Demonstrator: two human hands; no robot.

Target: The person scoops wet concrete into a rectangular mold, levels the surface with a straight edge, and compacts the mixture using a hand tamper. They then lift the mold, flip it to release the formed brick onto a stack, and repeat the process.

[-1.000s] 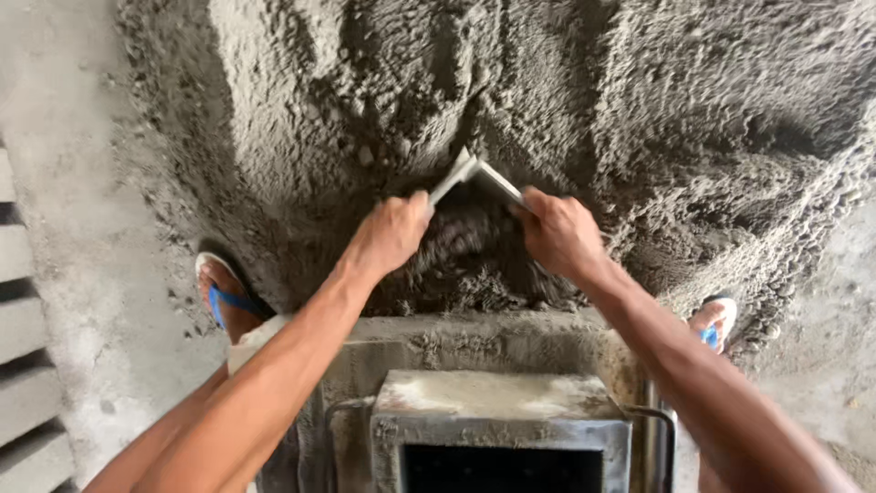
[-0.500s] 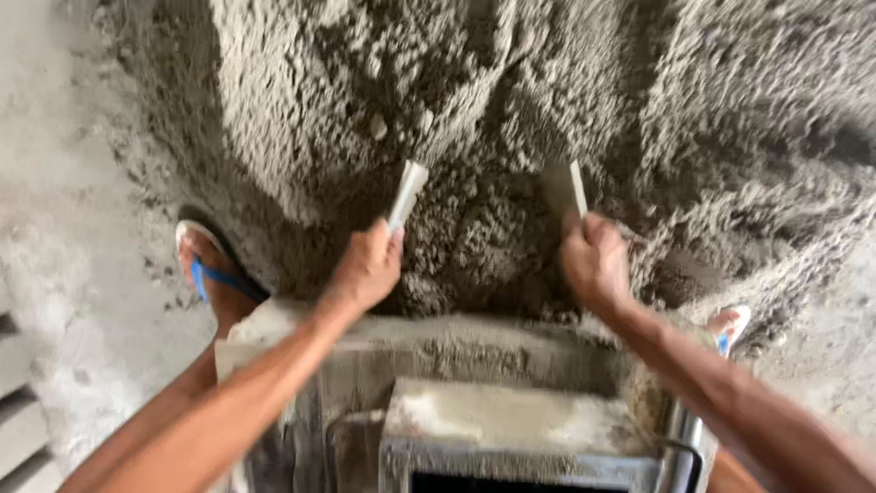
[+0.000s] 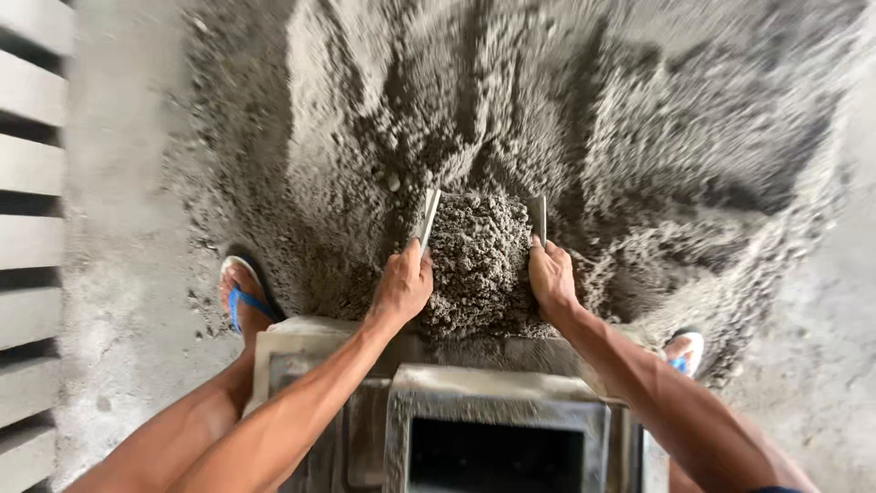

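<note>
Standing over the person's shoulder, I see both arms reach forward and down into a wide heap of damp grey mix [image 3: 566, 110] spread on the floor. The left hand [image 3: 401, 285] has its grip closed round the lower end of a flat scraper plate [image 3: 429, 215]; the right hand [image 3: 551, 277] has its grip closed round a second flat plate [image 3: 538, 219]. Each plate stands on edge, its long axis running away from the person, the two roughly parallel with a slight lean in the left one.

Between the plates sits a clump of coarse mix [image 3: 479, 260], hemmed in on both sides and touching both plates. It lies directly ahead of the two grips, midway, so neither hand is nearer than the other. On its near side the clump runs up against the rim of a metal block mould [image 3: 497, 393], whose dark open cavity [image 3: 493, 456] lies below the hands, closer to the person.

A foot in a blue sandal [image 3: 242, 297] stands left of the mould, another sandal [image 3: 683, 351] to the right. Pale grey blocks [image 3: 32, 237] lie in a row at the far left edge.
</note>
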